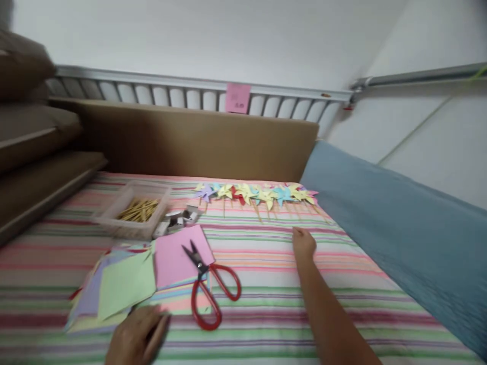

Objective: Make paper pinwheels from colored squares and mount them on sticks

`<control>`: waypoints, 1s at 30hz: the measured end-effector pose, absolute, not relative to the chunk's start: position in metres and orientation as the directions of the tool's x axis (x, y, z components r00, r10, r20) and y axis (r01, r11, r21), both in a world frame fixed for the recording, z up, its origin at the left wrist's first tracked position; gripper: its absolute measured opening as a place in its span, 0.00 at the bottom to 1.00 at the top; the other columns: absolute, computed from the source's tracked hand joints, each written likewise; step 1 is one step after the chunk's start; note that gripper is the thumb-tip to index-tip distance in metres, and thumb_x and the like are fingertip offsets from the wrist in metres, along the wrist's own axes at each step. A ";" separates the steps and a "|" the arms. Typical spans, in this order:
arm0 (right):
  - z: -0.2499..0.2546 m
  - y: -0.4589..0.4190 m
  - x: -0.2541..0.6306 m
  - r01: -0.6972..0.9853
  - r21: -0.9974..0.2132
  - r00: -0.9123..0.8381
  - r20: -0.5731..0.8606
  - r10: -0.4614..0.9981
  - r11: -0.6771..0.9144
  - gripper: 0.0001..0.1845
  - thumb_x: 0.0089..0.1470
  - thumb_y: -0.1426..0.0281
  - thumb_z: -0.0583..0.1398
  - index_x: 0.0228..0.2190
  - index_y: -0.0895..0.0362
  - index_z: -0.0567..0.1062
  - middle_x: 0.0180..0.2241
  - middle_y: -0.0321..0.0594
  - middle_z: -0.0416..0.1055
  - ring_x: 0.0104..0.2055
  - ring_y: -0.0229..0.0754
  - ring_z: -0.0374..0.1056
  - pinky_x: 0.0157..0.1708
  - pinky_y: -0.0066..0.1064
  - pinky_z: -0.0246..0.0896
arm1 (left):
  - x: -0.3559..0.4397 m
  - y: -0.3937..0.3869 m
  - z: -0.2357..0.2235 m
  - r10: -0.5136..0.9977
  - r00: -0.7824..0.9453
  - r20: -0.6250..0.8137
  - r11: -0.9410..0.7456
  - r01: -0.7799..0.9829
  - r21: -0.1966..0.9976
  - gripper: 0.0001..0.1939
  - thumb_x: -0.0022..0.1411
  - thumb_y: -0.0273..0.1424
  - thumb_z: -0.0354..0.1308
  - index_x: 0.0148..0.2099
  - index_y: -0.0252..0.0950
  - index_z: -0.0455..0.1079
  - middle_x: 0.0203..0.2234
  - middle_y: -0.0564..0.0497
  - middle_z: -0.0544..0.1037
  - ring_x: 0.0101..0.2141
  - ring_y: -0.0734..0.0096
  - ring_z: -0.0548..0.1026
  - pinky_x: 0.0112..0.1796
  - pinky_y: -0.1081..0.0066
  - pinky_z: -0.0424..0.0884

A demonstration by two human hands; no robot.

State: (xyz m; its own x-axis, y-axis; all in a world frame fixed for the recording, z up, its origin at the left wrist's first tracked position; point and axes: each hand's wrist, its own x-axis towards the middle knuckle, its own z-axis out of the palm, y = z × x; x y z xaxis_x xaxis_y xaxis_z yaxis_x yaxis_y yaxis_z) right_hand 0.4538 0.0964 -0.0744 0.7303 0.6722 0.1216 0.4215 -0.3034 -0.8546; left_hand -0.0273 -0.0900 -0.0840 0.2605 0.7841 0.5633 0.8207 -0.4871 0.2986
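Observation:
My left hand point(137, 334) rests at the near edge of the coloured paper squares, its thumb a little apart from the bent fingers and nothing visible in it. A light green paper square point(127, 285) lies just beyond it, beside a pink paper square point(182, 255). Red-handled scissors point(201, 269) lie with blades parted over the pink sheet and handles partly on the cloth. Farther right, my right hand point(304, 244) is closed in a fist on the striped cloth. Just past that fist, several paper pinwheels point(266, 196) on sticks lie in a row.
A clear plastic box point(104, 215) holds thin wooden sticks point(139, 210). Next to it are small metallic pieces point(178, 219), too blurred to name. Brown cardboard point(205, 144) stands along the back, stacked boxes point(34, 177) at left, and blue material point(380, 218) borders the right.

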 end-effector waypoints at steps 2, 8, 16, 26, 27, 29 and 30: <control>-0.073 0.074 0.440 0.362 -0.894 0.731 0.096 0.676 -0.265 0.13 0.58 0.64 0.58 0.40 0.61 0.72 0.38 0.40 0.72 0.37 0.41 0.70 0.38 0.37 0.67 | -0.026 -0.092 -0.081 0.806 0.250 0.537 -0.464 0.830 0.310 0.06 0.60 0.33 0.56 0.34 0.41 0.73 0.27 0.50 0.79 0.29 0.67 0.76 0.32 0.71 0.69; -0.065 -0.001 0.370 0.193 -0.977 0.719 0.075 0.691 -0.095 0.25 0.39 0.52 0.61 0.30 0.62 0.74 0.21 0.38 0.71 0.22 0.40 0.65 0.26 0.33 0.64 | -0.023 -0.102 -0.067 0.860 0.167 0.483 -0.419 0.772 0.479 0.12 0.62 0.33 0.52 0.27 0.38 0.69 0.20 0.52 0.73 0.24 0.70 0.71 0.28 0.72 0.63; -0.016 -0.015 0.186 0.138 -0.990 0.296 0.031 0.955 -0.011 0.20 0.42 0.59 0.61 0.35 0.60 0.76 0.27 0.41 0.75 0.25 0.39 0.68 0.25 0.29 0.64 | -0.069 -0.076 -0.008 0.887 -0.366 0.283 -0.201 0.245 0.948 0.09 0.55 0.36 0.58 0.27 0.37 0.70 0.23 0.53 0.72 0.27 0.70 0.69 0.31 0.72 0.63; -0.032 0.001 0.073 0.486 -0.874 -0.058 -0.060 0.996 -0.025 0.08 0.44 0.69 0.60 0.27 0.57 0.80 0.28 0.41 0.78 0.32 0.43 0.72 0.34 0.30 0.63 | -0.122 -0.007 -0.010 0.780 -0.617 -0.108 -0.043 -0.224 0.974 0.12 0.44 0.35 0.62 0.33 0.36 0.71 0.25 0.53 0.75 0.23 0.75 0.70 0.25 0.74 0.65; -0.032 0.001 0.071 0.508 -0.861 -0.058 -0.060 0.997 -0.022 0.08 0.45 0.69 0.60 0.26 0.57 0.80 0.28 0.41 0.78 0.32 0.43 0.72 0.34 0.30 0.62 | -0.124 -0.005 -0.010 0.765 -0.631 -0.126 -0.042 -0.244 0.969 0.12 0.44 0.35 0.62 0.32 0.36 0.70 0.25 0.54 0.75 0.23 0.75 0.70 0.25 0.75 0.65; -0.031 0.002 0.067 0.542 -0.840 -0.054 -0.060 0.997 -0.021 0.07 0.45 0.69 0.60 0.24 0.57 0.79 0.26 0.40 0.77 0.30 0.43 0.71 0.32 0.30 0.61 | -0.125 -0.002 -0.008 0.743 -0.649 -0.165 -0.029 -0.278 0.960 0.12 0.43 0.35 0.62 0.32 0.36 0.70 0.24 0.54 0.75 0.22 0.75 0.70 0.25 0.75 0.65; -0.030 0.002 0.065 0.553 -0.833 -0.051 -0.060 0.997 -0.022 0.06 0.44 0.70 0.61 0.23 0.56 0.79 0.25 0.39 0.77 0.29 0.43 0.71 0.31 0.29 0.60 | -0.125 0.000 -0.007 0.738 -0.649 -0.184 -0.017 -0.291 0.957 0.12 0.42 0.34 0.62 0.31 0.36 0.70 0.23 0.54 0.75 0.21 0.75 0.70 0.24 0.74 0.65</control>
